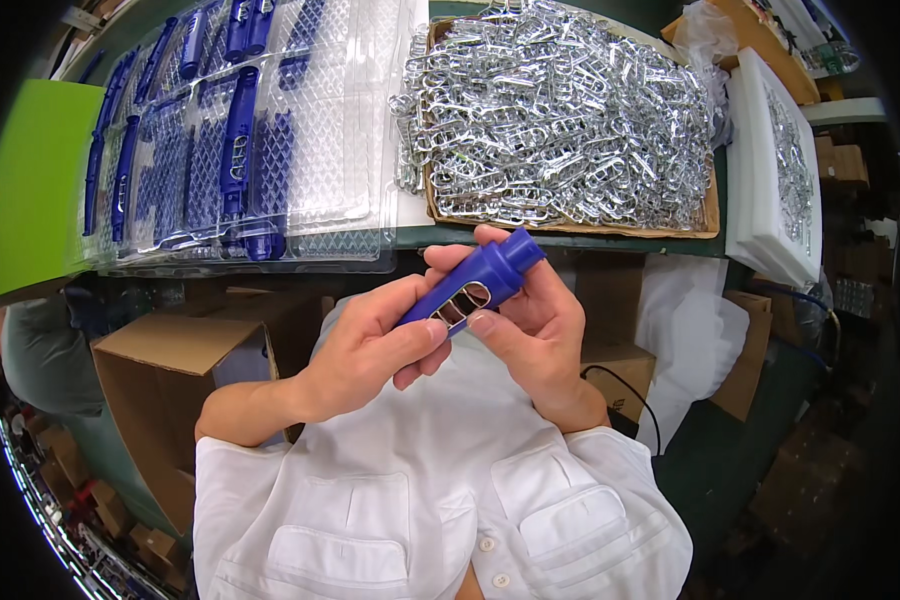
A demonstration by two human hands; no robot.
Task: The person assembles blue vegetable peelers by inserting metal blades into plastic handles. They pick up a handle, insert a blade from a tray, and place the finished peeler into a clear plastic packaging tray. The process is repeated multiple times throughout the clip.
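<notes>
In front of my chest, both hands hold a blue plastic tube [497,265] tilted, its narrower collared end up to the right. An oval opening in its side has a shiny metal frame piece [469,289] with a crossbar set in or against it; how firmly it sits I cannot tell. My left hand [365,340] wraps the lower left end, its thumb on the metal at the opening. My right hand [538,335] grips the upper part, with its thumb tip at the opening's lower edge. Fingers hide the tube's underside and lower end.
A shallow cardboard tray [580,229] heaped with loose metal frames [570,120] stands ahead on the bench. Left of it, clear plastic trays [355,190] hold several blue tubes [238,130]. A green board [35,190], white foam box [760,190] and open carton [180,345] flank these.
</notes>
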